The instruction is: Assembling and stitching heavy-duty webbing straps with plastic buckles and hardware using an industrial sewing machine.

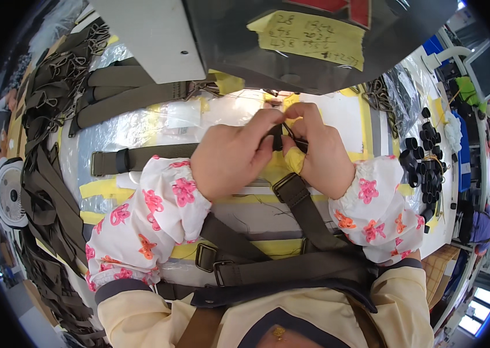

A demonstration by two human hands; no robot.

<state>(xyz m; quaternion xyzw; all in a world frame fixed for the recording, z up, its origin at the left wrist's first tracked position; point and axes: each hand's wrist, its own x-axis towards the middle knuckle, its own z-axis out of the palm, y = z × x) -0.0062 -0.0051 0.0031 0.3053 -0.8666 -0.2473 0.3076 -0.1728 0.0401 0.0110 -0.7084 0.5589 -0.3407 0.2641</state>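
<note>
Machine [308,75] at top ctr; I see L hand [227,153] & R hand [326,153], grips pinched on dark strap [278,137] mid-frame, prob. unfinished; piled straps [53,200] far left, status unclear.

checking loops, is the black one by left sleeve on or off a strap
On: the strap shows on both sides of the black loop.

A bright glow [252,100] lights the pale worktable [441,229] toward its far edge. Past its near right corner stand a tan checked panel [443,264] and bright window panes [481,310]; a round white appliance [8,194] sits along the left edge, the room behind dim and blurred
</note>
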